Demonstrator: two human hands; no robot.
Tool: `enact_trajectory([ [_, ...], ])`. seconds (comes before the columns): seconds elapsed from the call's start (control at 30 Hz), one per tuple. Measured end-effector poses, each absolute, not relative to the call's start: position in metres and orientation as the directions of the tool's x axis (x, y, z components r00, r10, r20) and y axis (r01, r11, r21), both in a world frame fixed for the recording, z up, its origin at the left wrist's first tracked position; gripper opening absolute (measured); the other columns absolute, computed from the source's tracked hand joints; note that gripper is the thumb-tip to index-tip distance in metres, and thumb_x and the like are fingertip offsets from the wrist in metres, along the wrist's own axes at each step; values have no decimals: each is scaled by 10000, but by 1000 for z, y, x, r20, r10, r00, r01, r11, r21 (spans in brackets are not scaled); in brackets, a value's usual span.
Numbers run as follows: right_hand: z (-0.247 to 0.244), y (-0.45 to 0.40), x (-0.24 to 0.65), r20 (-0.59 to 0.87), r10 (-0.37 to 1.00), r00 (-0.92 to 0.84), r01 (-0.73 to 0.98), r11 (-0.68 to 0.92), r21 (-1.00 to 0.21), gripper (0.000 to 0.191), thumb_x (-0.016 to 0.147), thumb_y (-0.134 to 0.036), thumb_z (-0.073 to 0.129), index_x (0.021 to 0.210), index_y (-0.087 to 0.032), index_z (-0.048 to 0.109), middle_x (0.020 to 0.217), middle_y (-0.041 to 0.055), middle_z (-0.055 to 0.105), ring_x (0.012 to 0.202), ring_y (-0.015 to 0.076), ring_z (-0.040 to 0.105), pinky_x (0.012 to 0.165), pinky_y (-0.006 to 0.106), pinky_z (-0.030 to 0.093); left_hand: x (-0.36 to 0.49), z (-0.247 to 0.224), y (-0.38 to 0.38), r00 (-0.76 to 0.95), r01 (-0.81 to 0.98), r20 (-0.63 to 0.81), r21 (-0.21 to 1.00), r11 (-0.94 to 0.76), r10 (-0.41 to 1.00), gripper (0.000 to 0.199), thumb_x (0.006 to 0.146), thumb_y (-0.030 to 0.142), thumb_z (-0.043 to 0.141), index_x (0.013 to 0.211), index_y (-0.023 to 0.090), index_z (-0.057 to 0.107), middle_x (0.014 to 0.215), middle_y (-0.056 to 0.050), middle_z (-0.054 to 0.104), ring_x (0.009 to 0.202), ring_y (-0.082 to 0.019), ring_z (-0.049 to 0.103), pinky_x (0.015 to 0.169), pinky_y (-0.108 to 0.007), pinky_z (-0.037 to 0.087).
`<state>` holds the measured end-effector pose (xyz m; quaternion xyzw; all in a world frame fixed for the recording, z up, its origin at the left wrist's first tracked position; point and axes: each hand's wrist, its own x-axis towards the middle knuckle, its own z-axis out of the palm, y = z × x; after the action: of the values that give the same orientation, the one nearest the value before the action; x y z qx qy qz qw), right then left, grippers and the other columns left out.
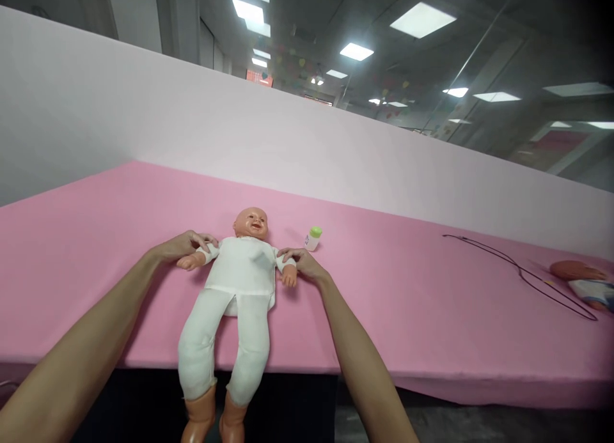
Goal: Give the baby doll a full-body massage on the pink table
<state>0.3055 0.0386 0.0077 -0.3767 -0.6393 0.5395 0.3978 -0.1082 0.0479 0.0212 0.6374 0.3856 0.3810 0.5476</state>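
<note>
A baby doll lies face up on the pink-covered table, dressed in a white top and with white cloth legs. Its lower legs and feet hang past the near edge. My left hand grips the doll's arm on the left side by the white sleeve, fingers curled. On the other side, my right hand has its fingers closed over the doll's other sleeve, just above the small plastic hand. A small bottle with a green cap stands a little beyond my right hand.
The pink table runs along a low white wall with glass above it. Toward the right lies a thin dark cord in a loop. Another doll lies at the far right, partly out of view.
</note>
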Motion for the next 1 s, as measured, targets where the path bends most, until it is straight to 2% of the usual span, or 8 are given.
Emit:
enact_trajectory([
  [0.1, 4, 39, 303, 82, 909, -409, 75, 123, -990, 220, 542, -187, 899, 748, -193, 822, 1081, 86, 793, 1098, 304, 689, 933, 387, 536, -103, 25, 47, 429, 82, 92, 987, -140, 899, 367, 479, 359, 982, 744, 169, 812, 1113, -173, 766, 1045, -364, 711, 834, -397, 581],
  [0.2, -1, 42, 297, 108, 946, -305, 68, 134, -989, 284, 638, -305, 904, 895, -207, 838, 1021, 56, 798, 980, 256, 699, 897, 379, 534, -89, 22, 51, 296, 31, 156, 984, -173, 942, 501, 595, 543, 940, 897, 167, 804, 1006, -131, 774, 938, -301, 707, 809, -370, 563],
  [0.3, -7, 47, 290, 128, 973, -191, 64, 143, -988, 339, 738, -465, 876, 939, -197, 824, 899, 31, 783, 827, 213, 673, 812, 350, 517, -70, 14, 57, 102, 48, 207, 976, -212, 973, 572, 657, 699, 859, 796, 159, 730, 777, -59, 705, 696, -193, 614, 649, -292, 478],
  [0.43, -12, 51, 283, 122, 987, -106, 89, 132, -987, 403, 788, -560, 841, 774, -162, 785, 733, 20, 725, 714, 186, 609, 721, 315, 467, -55, 3, 61, 3, 122, 178, 977, -177, 984, 643, 688, 780, 783, 614, 161, 626, 579, -8, 555, 534, -125, 442, 519, -263, 333],
  [0.5, -12, 51, 283, 112, 987, -115, 75, 121, -990, 399, 782, -557, 849, 797, -162, 794, 759, 29, 740, 742, 197, 627, 743, 322, 481, -57, 0, 61, 20, 103, 148, 983, -149, 989, 619, 691, 751, 803, 649, 149, 666, 605, -24, 595, 546, -136, 472, 527, -265, 357],
  [0.67, -6, 47, 292, 99, 963, -250, -9, 100, -995, 381, 663, -364, 935, 1009, -241, 835, 1072, 48, 796, 1011, 246, 697, 945, 384, 532, -81, 5, 61, 259, -91, 146, 988, -126, 955, 455, 632, 439, 954, 974, 175, 814, 1000, -112, 775, 856, -246, 696, 749, -332, 552],
  [0.87, -3, 43, 299, 64, 904, -422, 9, 75, -997, 194, 526, -201, 937, 675, -222, 816, 1086, 90, 793, 1141, 306, 689, 1010, 431, 530, -98, 13, 55, 566, 39, 94, 989, -141, 819, 135, 541, 169, 906, 559, 192, 775, 1095, -147, 764, 1001, -325, 718, 822, -372, 593],
  [1.0, -4, 40, 294, 78, 935, -346, 1, 83, -997, 261, 591, -266, 933, 838, -238, 852, 1107, 70, 804, 1079, 280, 706, 980, 418, 540, -92, 12, 53, 461, 4, 138, 987, -158, 876, 240, 565, 266, 945, 767, 187, 844, 1083, -153, 776, 983, -319, 719, 805, -371, 576],
])
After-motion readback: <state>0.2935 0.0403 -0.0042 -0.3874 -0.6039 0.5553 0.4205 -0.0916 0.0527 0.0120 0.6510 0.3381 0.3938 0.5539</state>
